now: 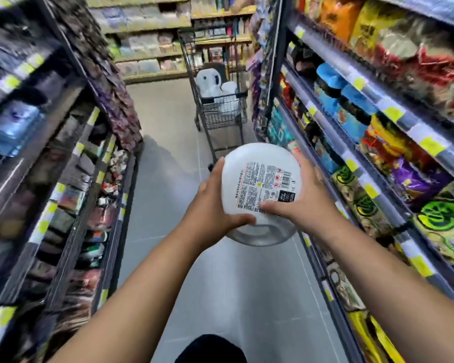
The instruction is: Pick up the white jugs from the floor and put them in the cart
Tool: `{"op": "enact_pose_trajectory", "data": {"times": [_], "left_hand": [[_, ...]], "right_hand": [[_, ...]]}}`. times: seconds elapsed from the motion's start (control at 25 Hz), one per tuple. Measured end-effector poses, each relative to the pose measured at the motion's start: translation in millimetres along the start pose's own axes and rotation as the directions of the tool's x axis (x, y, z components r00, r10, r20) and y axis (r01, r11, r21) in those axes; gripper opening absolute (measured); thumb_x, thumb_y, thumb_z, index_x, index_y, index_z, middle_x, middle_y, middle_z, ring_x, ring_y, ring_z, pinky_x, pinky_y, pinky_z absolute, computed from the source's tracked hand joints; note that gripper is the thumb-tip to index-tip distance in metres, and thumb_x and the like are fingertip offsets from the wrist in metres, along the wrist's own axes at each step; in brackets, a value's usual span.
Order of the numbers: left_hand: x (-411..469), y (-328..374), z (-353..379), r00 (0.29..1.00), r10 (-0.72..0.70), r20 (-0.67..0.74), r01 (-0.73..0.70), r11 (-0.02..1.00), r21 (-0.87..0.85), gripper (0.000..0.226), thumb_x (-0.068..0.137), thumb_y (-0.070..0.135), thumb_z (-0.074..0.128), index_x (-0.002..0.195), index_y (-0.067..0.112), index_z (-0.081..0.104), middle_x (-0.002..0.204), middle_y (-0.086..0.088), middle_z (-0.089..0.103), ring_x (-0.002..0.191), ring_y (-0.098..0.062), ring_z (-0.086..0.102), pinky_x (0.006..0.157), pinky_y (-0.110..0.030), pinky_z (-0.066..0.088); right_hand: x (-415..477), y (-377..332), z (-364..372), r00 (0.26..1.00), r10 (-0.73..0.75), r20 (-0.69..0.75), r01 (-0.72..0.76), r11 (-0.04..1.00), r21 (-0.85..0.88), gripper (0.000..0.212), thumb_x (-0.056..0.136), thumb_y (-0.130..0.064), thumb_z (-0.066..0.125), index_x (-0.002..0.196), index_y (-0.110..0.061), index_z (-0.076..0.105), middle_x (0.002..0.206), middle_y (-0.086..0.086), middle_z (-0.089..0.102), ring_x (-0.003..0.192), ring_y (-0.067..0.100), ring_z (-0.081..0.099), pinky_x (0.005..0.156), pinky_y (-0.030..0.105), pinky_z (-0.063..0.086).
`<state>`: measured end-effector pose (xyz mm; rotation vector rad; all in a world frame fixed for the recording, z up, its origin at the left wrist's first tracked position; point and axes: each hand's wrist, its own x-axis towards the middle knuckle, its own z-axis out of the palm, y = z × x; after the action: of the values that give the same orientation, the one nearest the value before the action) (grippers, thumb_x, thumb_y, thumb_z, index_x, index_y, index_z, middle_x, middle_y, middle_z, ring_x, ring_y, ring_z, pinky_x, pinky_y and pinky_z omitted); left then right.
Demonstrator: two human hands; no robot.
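You have the white jug (249,163) clasped between both hands. Your left hand (218,203) is curled round its left flank with the thumb hooked under the near edge. Your right hand (302,203) wraps the right flank with the thumb pressed on the printed label. The jug is up in the air at about chest level, lying tilted, with the label facing you and what looks like its round base turned toward you; the neck and any handle are hidden on the far side. It is well clear of the floor (168,113), so by my reading the pick-up is done and you are in the carry. The cart (220,116) stands well ahead of you down the aisle, close to the right-hand shelves (378,127), and other white jugs (210,85) sit piled in its basket, rising above the rim. The left-hand shelves (63,153) narrow the passage, and the blur at the edges hides the detail of the goods. The next move calls for walking the jug forward to the cart, lifting it over the near rim and finding a gap or a stable perch among the jugs in there. Loosen your hands only once it sits steady, since a smooth, rounded body may well roll off the pile.
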<state>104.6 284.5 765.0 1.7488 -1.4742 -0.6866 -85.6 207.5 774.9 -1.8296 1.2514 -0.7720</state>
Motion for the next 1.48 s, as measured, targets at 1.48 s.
{"op": "enact_pose_trajectory", "data": {"times": [1.48], "left_hand": [[915,-303,-197,0.968,-0.25,0.001,0.25,0.968,-0.001,0.119,0.053,0.045,0.086,0.15,0.048,0.016,0.137,0.004,0.051,0.126,-0.015,0.05,0.103,-0.04,0.047]], "right_hand": [[968,2,245,0.975,0.139,0.172,-0.149,0.988,0.05,0.115,0.04,-0.052,0.079,0.141,-0.045,0.027,0.135,0.004,0.045,0.119,0.019,0.051,0.102,0.041,0.045]]}}
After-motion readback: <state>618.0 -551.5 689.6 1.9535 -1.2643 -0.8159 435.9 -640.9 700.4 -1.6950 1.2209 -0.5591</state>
